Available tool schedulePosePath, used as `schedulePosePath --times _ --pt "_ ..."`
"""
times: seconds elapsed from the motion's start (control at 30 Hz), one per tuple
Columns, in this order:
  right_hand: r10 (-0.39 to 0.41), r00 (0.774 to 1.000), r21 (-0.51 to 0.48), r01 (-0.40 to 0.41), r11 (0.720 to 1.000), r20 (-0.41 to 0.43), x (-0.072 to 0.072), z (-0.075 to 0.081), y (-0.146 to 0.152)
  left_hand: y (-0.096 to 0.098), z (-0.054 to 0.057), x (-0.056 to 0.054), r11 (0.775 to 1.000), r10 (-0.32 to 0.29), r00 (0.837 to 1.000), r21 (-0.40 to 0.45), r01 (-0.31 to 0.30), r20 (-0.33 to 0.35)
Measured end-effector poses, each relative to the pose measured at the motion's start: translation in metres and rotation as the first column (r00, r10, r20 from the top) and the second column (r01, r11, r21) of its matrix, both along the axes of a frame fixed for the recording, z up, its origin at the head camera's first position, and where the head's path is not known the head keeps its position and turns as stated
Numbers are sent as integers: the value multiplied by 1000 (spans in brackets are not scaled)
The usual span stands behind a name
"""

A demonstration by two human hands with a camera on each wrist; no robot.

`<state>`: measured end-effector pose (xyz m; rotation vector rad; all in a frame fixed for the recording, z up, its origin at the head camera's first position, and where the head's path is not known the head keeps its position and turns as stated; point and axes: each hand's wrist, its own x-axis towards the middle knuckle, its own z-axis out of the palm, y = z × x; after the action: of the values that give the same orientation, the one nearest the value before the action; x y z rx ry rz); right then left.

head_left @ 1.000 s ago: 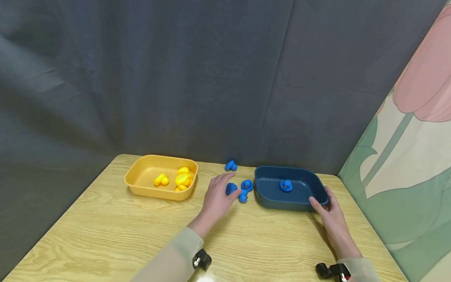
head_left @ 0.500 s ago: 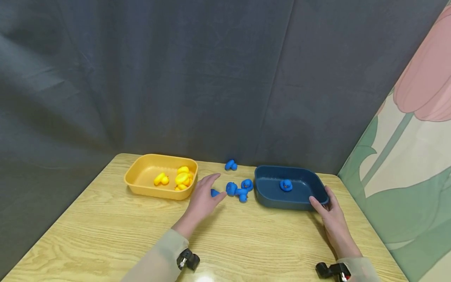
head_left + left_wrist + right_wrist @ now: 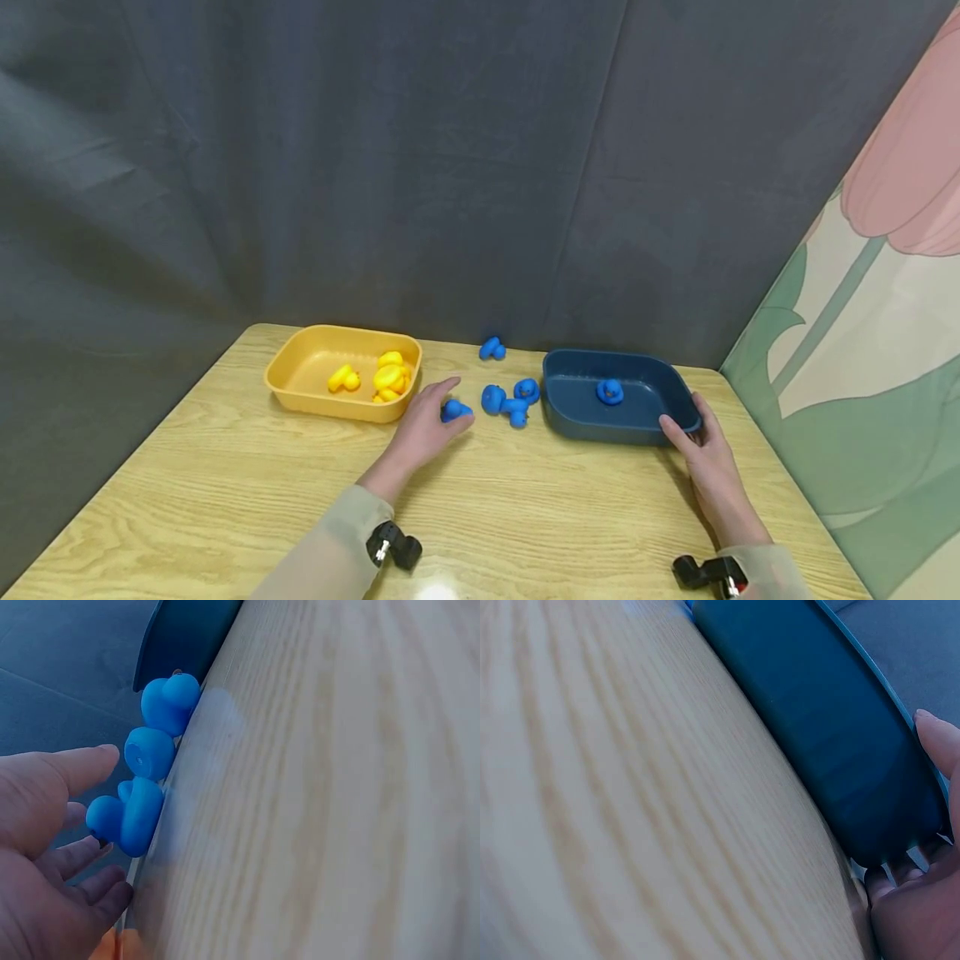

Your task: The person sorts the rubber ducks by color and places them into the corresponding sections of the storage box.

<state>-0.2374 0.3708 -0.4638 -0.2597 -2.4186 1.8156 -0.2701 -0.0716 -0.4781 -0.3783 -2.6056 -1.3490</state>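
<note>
In the head view my left hand (image 3: 423,423) is low over the table, thumb and fingers spread around a small blue rubber duck (image 3: 455,410). The left wrist view shows this duck (image 3: 124,817) lying beside the fingers, with a gap up to the thumb. A cluster of blue ducks (image 3: 492,399) sits just right of that hand. My right hand (image 3: 701,450) grips the near right corner of a dark blue tray (image 3: 600,433), thumb over the rim and fingers against the outside. One blue duck (image 3: 610,392) lies inside the tray.
Left of the left hand stands a yellow tray (image 3: 337,408) with several yellow ducks (image 3: 387,377) in it. Another blue duck (image 3: 492,348) lies near the table's back edge. A grey curtain (image 3: 450,167) hangs behind, and a flower-patterned wall (image 3: 885,333) is on the right.
My left hand has moved left from the blue cluster to the separate blue duck nearer the yellow tray, which now shows between thumb and fingers. The right hand keeps its grip on the tray.
</note>
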Motion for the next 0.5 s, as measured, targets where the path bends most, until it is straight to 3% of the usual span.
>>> schedulePosePath --times 0.2,0.5 --pt "-1 1000 -10 1 1000 -10 1 0 -2 0 -6 -5 999 9 1000 -38 -8 16" --pt "18 999 -25 -18 1000 -27 -1 -1 -3 -6 1 -2 996 -8 1000 -83 8 6"
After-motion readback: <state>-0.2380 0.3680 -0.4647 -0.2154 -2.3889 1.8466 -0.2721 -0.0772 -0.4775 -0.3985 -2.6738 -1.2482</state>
